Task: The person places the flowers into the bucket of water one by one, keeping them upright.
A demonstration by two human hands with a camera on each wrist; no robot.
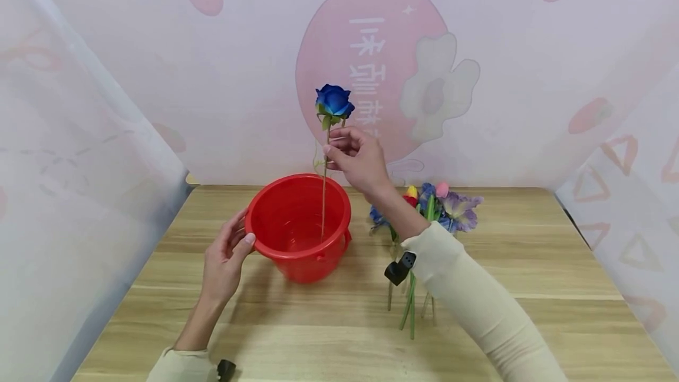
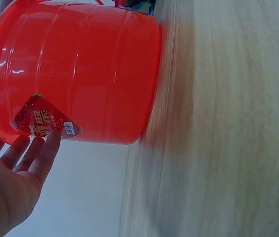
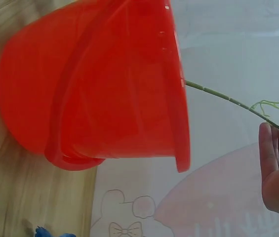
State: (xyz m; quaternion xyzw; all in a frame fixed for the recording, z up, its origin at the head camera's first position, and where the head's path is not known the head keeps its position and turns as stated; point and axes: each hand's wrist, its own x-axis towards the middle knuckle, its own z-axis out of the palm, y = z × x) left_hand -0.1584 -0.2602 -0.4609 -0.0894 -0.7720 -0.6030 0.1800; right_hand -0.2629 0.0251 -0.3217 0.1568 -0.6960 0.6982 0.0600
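Note:
My right hand (image 1: 361, 158) pinches the stem of a blue artificial rose (image 1: 335, 102) between thumb and fingers, just under its green leaves. The rose stands upright, its stem reaching down inside a red plastic bucket (image 1: 298, 271). In the right wrist view the green stem (image 3: 218, 94) comes up past the bucket's rim, with a thin sprig near the fingers. My left hand (image 1: 225, 261) rests against the bucket's left side, its thumb at the rim. The left wrist view shows its fairly straight fingers (image 2: 45, 153) touching the wall by a dark red label (image 2: 43, 117).
To the right of the bucket, several artificial flowers (image 1: 458, 211) in blue, purple, pink, red and yellow lie on the wooden table (image 1: 329, 341), stems towards me. My right forearm passes over them. A printed white backdrop (image 1: 239, 105) stands behind the table.

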